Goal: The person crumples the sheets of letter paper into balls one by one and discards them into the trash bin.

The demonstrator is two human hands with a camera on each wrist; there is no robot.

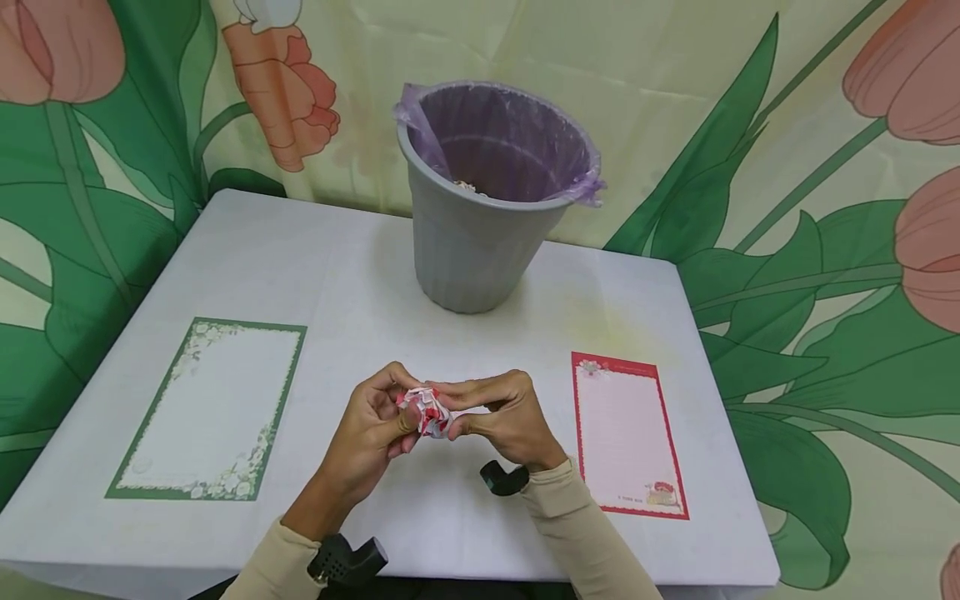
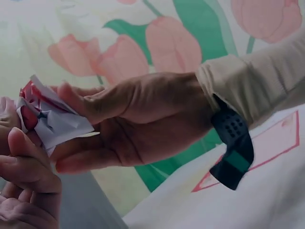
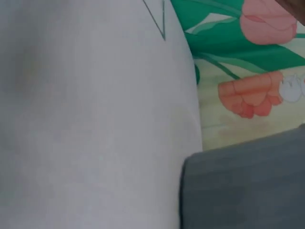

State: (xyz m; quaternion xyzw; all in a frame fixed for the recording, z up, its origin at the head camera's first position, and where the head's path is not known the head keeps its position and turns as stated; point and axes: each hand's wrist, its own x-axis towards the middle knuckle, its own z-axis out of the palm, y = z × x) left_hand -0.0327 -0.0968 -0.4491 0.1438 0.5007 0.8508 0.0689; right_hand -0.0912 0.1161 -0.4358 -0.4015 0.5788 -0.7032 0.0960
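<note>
A crumpled ball of white paper with red parts (image 1: 427, 412) is held between both hands above the front middle of the table. The left hand (image 1: 372, 425) grips it from the left, thumb across its near side. From the right, the right hand (image 1: 504, 414) pinches the ball between thumb and fingers. In the left wrist view the crumpled paper (image 2: 50, 112) shows folded white flaps and red edges, with the right hand (image 2: 138, 119) around its right side. Only a sliver of a hand reaches the right wrist view's top corner; the paper is not visible there.
A grey bin (image 1: 472, 258) lined with a purple bag (image 1: 517, 158) stands at the table's back, with some pale bits inside. A green-bordered sheet (image 1: 213, 408) lies flat at left, a red-bordered sheet (image 1: 628, 437) at right. A tulip-print curtain (image 1: 675, 67) hangs behind the white tablecloth (image 1: 330, 283).
</note>
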